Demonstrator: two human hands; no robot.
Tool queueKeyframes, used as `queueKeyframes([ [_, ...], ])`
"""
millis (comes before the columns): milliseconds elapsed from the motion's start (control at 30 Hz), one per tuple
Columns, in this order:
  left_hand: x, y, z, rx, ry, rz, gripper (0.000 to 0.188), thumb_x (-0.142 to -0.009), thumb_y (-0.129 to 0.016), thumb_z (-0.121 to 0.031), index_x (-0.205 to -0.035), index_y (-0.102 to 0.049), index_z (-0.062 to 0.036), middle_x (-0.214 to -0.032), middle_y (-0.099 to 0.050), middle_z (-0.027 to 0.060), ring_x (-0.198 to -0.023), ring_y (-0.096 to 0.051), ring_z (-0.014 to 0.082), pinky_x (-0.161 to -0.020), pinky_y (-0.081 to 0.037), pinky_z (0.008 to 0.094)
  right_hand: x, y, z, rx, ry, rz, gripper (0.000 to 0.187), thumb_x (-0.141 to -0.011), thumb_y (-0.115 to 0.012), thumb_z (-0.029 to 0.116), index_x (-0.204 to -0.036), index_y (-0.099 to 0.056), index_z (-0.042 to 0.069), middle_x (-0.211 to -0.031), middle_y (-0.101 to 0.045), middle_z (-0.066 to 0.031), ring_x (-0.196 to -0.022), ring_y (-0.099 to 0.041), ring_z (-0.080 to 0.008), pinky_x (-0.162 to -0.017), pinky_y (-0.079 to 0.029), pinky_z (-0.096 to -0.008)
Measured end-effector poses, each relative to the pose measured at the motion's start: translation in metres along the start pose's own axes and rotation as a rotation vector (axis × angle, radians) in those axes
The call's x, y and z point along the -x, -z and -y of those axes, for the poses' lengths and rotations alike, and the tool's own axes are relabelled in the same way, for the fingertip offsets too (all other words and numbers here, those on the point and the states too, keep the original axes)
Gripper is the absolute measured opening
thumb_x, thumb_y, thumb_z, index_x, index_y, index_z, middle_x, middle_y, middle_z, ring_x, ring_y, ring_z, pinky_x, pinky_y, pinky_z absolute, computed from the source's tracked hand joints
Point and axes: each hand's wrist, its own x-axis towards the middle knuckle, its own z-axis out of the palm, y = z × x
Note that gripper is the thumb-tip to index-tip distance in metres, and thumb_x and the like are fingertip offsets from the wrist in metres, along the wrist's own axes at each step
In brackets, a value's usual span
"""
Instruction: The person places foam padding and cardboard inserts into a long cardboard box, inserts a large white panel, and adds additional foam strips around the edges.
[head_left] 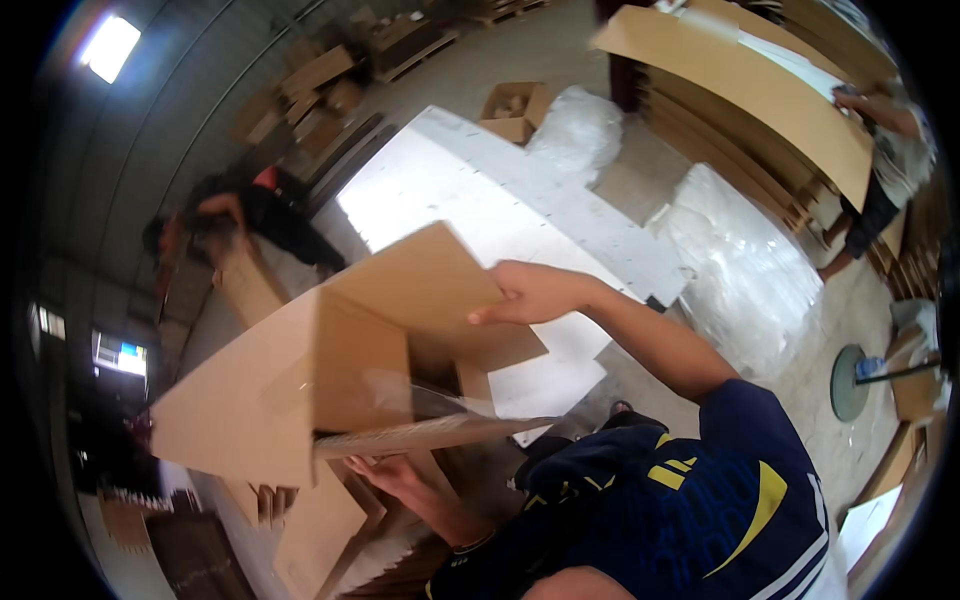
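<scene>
A large brown cardboard box [240, 390] is held tilted in front of me, its open end facing right, with flaps sticking out. My right hand [530, 292] grips the upper flap, thumb on the near face and the fingers partly hidden behind it. Below the box, my left hand [390, 474] holds the lower flap's edge from underneath; some of its fingertips are hidden. A clear strip, like tape or film [440, 395], stretches across the opening. Only part of the box's inside shows, and it is dark.
A white table [480, 200] stands beyond the box, with plastic-wrapped bundles [745, 270] on its right. Flat cardboard pieces [320, 530] lie below left. One person [270, 215] bends at the left; another [900, 140] handles a large sheet of cardboard [760, 95] at the right.
</scene>
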Motion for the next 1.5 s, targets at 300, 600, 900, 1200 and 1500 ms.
queueKeyframes([
  [300,-0.073,-0.168,-0.025,-0.838,-0.046,0.409,0.069,-0.096,-0.070,-0.032,-0.156,-0.039,-0.0156,-0.147,-0.049,0.0230,-0.135,-0.047,0.0317,-0.110,-0.043,0.0450,0.171,-0.185,-0.193,-0.714,-0.240,-0.726,0.038,-0.100,-0.061,0.023,-0.130,-0.057,0.000,-0.113,-0.069,-0.0162,-0.098,-0.065,-0.0216,-0.087,-0.054,-0.0356],
  [600,0.022,-0.130,0.163,-1.580,0.080,0.759,0.064,-0.104,-0.049,-0.039,-0.159,-0.031,-0.0099,-0.150,-0.041,0.0368,-0.138,-0.043,0.0495,-0.112,-0.040,0.0506,0.211,-0.163,-0.212,-0.762,-1.013,-0.632,0.031,-0.099,-0.051,0.015,-0.126,-0.058,0.000,-0.082,-0.072,-0.0146,-0.060,-0.069,-0.0208,-0.055,-0.059,-0.0319],
  [900,0.067,-0.139,0.176,-1.267,0.025,0.613,0.059,-0.105,-0.047,-0.041,-0.159,-0.035,-0.0186,-0.137,-0.058,0.0235,-0.125,-0.058,0.0393,-0.105,-0.046,0.0464,0.244,-0.092,-0.174,-0.875,-0.532,-1.250,0.047,-0.095,-0.070,0.035,-0.130,-0.059,0.005,-0.112,-0.070,-0.0058,-0.090,-0.069,-0.0180,-0.074,-0.058,-0.0319],
  [1200,0.063,-0.103,0.152,-0.792,0.450,0.557,0.061,-0.109,-0.037,-0.044,-0.162,-0.026,-0.0150,-0.160,-0.038,0.0174,-0.146,-0.039,0.0299,-0.117,-0.034,0.0385,0.114,-0.127,0.044,0.390,0.048,-0.594,0.039,-0.092,-0.071,0.017,-0.125,-0.062,-0.001,-0.128,-0.063,-0.0181,-0.115,-0.063,-0.0318,-0.096,-0.050,-0.0402],
  [1500,0.021,-0.135,-0.086,-0.255,0.461,0.620,0.067,-0.105,-0.048,-0.034,-0.161,-0.024,-0.0061,-0.160,-0.036,0.0155,-0.144,-0.038,0.0258,-0.115,-0.035,0.0374,-0.059,-0.287,0.070,0.343,0.498,0.074,0.061,-0.072,-0.085,0.032,-0.117,-0.053,0.004,-0.163,-0.027,-0.0231,-0.144,-0.035,-0.0451,-0.116,-0.034,-0.0514],
])
